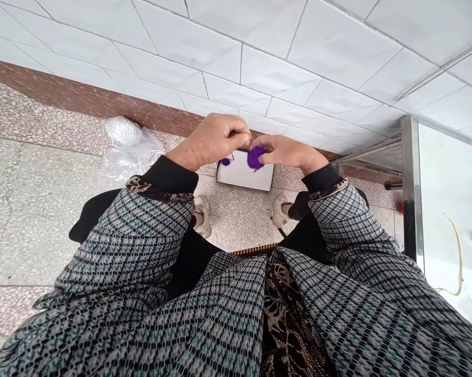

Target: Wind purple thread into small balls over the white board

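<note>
My right hand (286, 152) is closed around a round purple yarn piece (255, 158) with a ribbed surface. Whether it is a wound ball or worked fabric I cannot tell. My left hand (218, 139) is pinched just to the left of it, thumb against fingers. A short purple yarn strand (252, 143) runs from those fingertips to the piece. Below the hands, a shallow white box (243, 175) with a dark rim sits on the floor. A smaller purple yarn bundle (226, 162) lies at its left side, with a strand leading up from it.
A clear plastic bag (131, 159) and a silvery-white round bundle (122, 129) lie on the floor at left, near the tiled wall (204, 47). My shoes (203, 217) flank the box. On the right stands a metal-framed table (410, 183) with a yellow cord (460, 256) beside it.
</note>
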Tool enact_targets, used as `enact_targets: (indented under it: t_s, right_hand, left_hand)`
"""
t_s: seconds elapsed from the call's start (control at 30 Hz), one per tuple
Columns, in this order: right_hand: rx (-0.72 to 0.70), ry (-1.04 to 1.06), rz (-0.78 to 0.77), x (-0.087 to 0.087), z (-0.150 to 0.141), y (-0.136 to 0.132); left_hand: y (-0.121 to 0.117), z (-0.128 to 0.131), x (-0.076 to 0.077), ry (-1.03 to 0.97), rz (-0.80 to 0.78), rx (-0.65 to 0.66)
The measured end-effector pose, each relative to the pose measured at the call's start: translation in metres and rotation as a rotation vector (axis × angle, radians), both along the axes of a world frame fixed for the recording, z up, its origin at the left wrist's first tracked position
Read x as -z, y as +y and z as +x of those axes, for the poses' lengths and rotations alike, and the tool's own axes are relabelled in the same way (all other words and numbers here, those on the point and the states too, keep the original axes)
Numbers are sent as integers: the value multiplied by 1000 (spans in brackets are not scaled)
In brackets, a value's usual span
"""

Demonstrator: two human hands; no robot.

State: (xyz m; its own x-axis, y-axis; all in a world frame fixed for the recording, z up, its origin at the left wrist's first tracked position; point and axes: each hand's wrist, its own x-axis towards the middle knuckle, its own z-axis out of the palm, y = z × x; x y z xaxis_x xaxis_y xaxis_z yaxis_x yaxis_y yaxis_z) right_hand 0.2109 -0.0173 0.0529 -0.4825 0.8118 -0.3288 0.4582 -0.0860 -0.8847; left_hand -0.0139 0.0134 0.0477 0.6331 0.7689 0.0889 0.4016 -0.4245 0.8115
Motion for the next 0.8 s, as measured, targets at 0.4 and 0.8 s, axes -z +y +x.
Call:
enact_targets:
  t_s: [0.4, 0.8]
  right_hand:
    - [560, 239, 150, 12, 1, 7]
    - [496, 563, 104, -10, 5, 1]
  left_hand:
    - [-8, 10, -2, 42, -151, 247]
    - [1, 5, 11, 32, -110, 110]
